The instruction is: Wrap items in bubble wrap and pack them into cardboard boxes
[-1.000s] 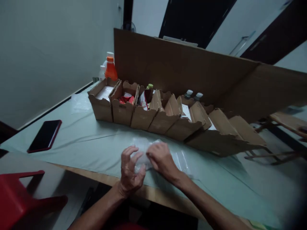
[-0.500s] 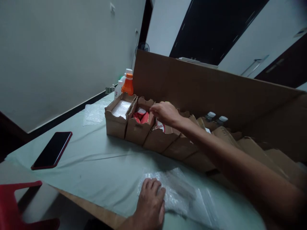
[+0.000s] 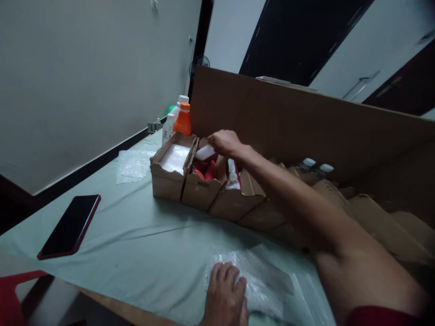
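My right hand (image 3: 224, 142) is closed on a small white block-shaped item (image 3: 205, 153) above the second cardboard bin (image 3: 200, 192). Red packets (image 3: 205, 170) lie in that bin, below the white item. Near the table's front edge, my left hand (image 3: 226, 290) rests palm down with its fingers lying on a clear bubble-wrap bag (image 3: 261, 290). Left of the second bin, the end bin (image 3: 166, 184) holds a bubble-wrapped item (image 3: 175, 158). A red and white packet (image 3: 234, 175) stands in the third bin.
A phone (image 3: 70, 226) and a bubble-wrap sheet (image 3: 134, 166) lie on the left of the table (image 3: 136, 253). An orange bottle (image 3: 183, 120) stands behind the bins. Clear-capped bottles (image 3: 307, 164) are farther right. A tall cardboard panel (image 3: 288, 113) backs the row. A red stool (image 3: 10, 299) sits lower left.
My right hand has taken hold of the white item and tilted it up at the second bin. My left hand stays on the bubble-wrap bag. The view has shifted slightly.
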### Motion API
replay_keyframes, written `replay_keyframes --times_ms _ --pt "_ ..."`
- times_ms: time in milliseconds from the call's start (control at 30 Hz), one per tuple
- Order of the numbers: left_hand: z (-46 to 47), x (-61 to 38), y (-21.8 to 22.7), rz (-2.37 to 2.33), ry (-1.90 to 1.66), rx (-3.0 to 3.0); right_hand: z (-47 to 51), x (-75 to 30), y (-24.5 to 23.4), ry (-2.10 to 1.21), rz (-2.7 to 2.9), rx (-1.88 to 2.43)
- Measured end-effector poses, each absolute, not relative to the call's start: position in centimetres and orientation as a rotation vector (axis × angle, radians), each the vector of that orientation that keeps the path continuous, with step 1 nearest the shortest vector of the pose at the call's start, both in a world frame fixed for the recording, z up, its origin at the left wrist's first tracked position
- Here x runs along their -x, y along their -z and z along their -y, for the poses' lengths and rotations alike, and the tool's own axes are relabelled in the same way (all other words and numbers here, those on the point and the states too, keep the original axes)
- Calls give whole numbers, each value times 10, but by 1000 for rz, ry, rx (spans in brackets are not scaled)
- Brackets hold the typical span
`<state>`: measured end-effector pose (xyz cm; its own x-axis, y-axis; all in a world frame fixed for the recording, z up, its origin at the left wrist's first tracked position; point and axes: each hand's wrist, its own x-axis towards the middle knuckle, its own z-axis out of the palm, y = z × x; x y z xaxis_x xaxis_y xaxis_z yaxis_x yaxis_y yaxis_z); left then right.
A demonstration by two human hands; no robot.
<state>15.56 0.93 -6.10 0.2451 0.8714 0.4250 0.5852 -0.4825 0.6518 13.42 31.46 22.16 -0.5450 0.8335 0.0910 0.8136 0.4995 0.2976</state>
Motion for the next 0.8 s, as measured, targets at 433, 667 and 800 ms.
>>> replay_keyframes --times_ms 433,667,800 --pt "5 -134 13 -1424 -1618 -2175 7 -336 -78 -632 -2862 -1760" --pt "-3 -174 1 -1179 -790 -2571 35 -356 -36 79 -2819 -1851" --pt "-12 -184 6 -1190 -657 -2488 16 -353 -63 393 -2918 -1916"
